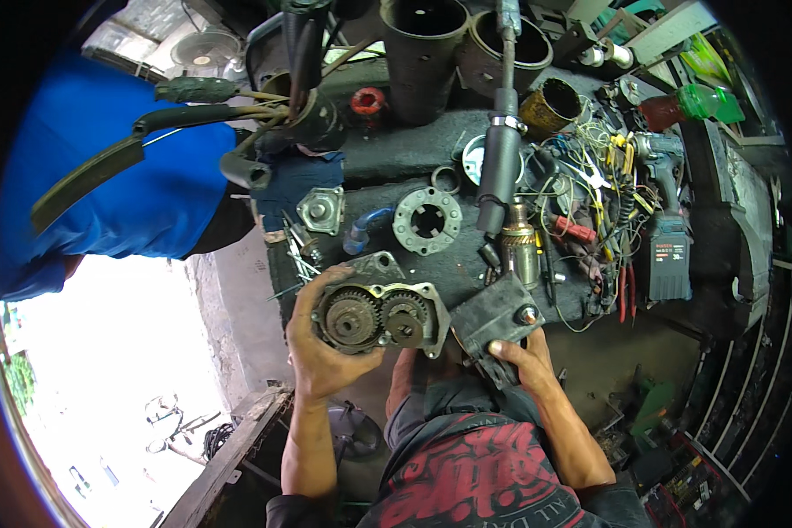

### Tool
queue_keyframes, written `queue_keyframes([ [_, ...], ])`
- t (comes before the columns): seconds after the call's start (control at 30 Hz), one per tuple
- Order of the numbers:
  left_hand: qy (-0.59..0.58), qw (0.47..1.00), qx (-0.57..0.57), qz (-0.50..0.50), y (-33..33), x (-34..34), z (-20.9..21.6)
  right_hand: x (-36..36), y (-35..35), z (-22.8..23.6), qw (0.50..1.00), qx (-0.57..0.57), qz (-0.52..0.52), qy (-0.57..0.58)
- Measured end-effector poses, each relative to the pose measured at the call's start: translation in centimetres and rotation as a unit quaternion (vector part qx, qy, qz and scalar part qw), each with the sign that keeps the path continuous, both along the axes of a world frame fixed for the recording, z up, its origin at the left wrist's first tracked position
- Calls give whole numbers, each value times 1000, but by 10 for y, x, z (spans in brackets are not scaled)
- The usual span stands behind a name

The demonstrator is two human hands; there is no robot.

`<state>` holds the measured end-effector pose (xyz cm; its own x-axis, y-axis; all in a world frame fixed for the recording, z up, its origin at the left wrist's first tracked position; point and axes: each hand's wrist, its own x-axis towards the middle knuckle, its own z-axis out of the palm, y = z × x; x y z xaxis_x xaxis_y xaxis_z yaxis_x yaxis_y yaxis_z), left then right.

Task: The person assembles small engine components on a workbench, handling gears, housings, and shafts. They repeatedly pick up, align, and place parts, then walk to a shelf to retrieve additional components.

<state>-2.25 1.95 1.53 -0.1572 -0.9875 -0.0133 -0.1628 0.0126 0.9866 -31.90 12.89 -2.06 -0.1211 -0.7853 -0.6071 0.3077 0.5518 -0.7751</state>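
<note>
My left hand (pixel 321 339) is wrapped round a metal gear housing (pixel 427 308); two toothed gears (pixel 354 317) show side by side in its open face. In my right hand (pixel 526 359) is a dark flat metal plate or cover (pixel 493 321) with a round shaft end near one corner, my thumb pressing on its lower edge. The two parts are held apart at the bench's near edge. Just beyond the plate lies a motor armature (pixel 521 246) with copper windings. A round flanged ring (pixel 427 220) rests farther back, left of it.
Wires and pliers (pixel 625 282) clutter the bench's right side beside a cordless drill (pixel 664 211). Dark metal cups (pixel 422 53) stand at the back. A black cylindrical tool (pixel 499 163) hangs over the middle. At the left stands a person in blue (pixel 123 167).
</note>
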Motion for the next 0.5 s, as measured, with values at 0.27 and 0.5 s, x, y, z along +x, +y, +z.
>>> queue_keyframes([
  [0.27,33,989,-58,131,11,21,36,18,-32,-21,995,11,17,97],
  [0.5,-20,965,-152,211,28,64,57,32,-41,-15,965,34,50,255],
])
